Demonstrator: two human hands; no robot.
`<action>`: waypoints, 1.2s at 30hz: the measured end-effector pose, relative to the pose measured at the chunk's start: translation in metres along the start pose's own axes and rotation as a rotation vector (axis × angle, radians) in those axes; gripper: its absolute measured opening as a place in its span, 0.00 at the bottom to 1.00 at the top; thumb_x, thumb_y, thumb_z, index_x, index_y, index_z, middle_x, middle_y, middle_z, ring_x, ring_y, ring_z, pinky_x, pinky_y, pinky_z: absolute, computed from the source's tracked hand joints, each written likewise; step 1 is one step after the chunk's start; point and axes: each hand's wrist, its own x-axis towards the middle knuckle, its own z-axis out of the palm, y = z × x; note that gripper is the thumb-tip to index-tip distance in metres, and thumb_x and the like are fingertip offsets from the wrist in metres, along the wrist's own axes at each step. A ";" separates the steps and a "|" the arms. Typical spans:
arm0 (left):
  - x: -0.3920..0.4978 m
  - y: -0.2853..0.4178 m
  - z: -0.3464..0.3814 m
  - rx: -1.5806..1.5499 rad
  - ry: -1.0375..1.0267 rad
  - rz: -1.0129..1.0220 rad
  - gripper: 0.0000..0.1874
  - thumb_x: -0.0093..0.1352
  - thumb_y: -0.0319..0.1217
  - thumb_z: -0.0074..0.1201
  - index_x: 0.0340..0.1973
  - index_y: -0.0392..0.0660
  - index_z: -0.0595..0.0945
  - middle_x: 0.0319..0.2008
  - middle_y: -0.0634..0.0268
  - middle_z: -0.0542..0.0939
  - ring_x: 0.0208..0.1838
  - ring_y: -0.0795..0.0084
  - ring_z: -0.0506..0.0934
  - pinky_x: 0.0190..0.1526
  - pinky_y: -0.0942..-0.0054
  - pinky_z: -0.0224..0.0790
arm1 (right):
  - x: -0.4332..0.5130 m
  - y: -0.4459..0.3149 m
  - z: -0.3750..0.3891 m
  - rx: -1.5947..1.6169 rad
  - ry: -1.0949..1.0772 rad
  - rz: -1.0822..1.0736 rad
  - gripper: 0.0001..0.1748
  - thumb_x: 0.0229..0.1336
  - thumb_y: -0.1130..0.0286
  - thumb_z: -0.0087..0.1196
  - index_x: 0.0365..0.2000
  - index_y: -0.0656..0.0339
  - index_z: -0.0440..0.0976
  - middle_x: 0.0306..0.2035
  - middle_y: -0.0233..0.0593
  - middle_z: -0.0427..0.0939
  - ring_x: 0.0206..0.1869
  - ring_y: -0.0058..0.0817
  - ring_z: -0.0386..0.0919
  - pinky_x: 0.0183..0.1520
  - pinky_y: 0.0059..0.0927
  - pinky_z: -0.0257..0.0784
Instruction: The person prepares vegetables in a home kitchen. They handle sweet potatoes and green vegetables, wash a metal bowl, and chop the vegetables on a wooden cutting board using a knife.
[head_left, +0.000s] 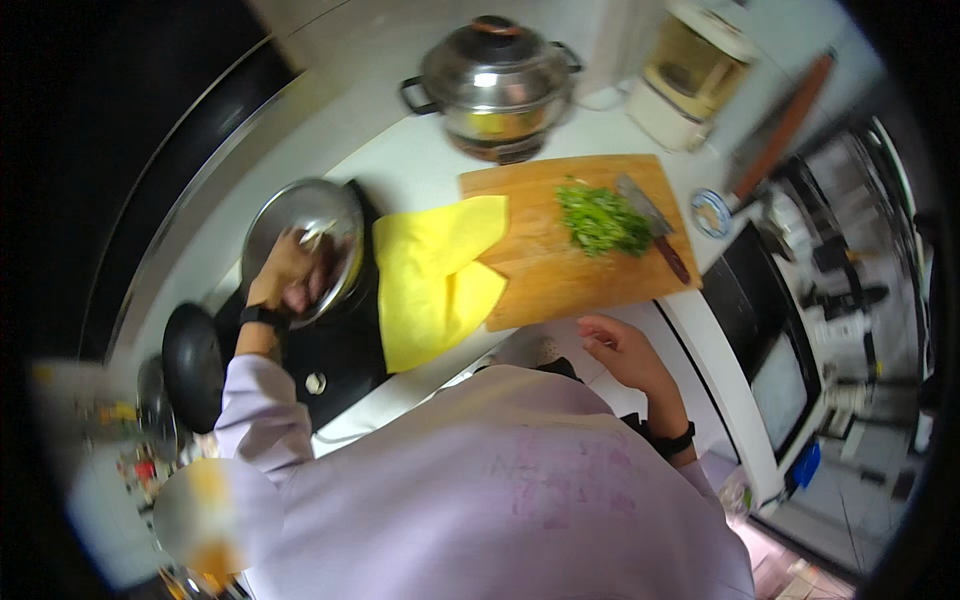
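My left hand (289, 262) reaches into a round metal bowl (262, 217) on the black stove at the left; its fingers touch dark reddish food that looks like meat, and blur hides whether they grip it. Near the counter's front edge my right hand (615, 349) hangs with fingers loosely curled, holding nothing. Between bowl and board lies a yellow cloth (420, 270), partly over the wooden cutting board (532, 285). Chopped green leaves (600, 221) are heaped on the board. A cleaver with a dark red handle (671, 259) rests beside them, its blade touching the heap.
A lidded steel pot (495, 82) stands behind the board. At the back right is a cream appliance with a clear container (690, 75). A small patterned dish (710, 214) sits right of the board. A black pan (191, 367) is left of the stove (330, 360).
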 end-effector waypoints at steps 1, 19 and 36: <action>-0.009 0.002 -0.008 0.051 0.086 0.026 0.29 0.62 0.44 0.57 0.52 0.36 0.77 0.54 0.42 0.74 0.61 0.46 0.70 0.61 0.59 0.63 | 0.005 -0.002 0.005 -0.028 -0.027 0.016 0.18 0.60 0.71 0.57 0.51 0.63 0.73 0.42 0.36 0.79 0.40 0.21 0.76 0.44 0.24 0.72; -0.201 0.092 0.150 -1.258 0.289 -0.382 0.17 0.66 0.29 0.59 0.51 0.42 0.79 0.49 0.61 0.77 0.50 0.73 0.75 0.51 0.77 0.68 | 0.177 0.001 0.149 -1.138 -0.066 -0.407 0.37 0.46 0.71 0.59 0.60 0.59 0.63 0.52 0.52 0.73 0.53 0.47 0.72 0.57 0.41 0.68; -0.139 0.157 0.120 -0.632 0.380 0.255 0.34 0.59 0.16 0.43 0.64 0.34 0.62 0.66 0.44 0.60 0.62 0.45 0.68 0.59 0.61 0.66 | 0.183 -0.075 0.101 -0.833 0.212 -0.616 0.20 0.48 0.80 0.49 0.44 0.59 0.77 0.44 0.48 0.74 0.42 0.48 0.76 0.43 0.41 0.72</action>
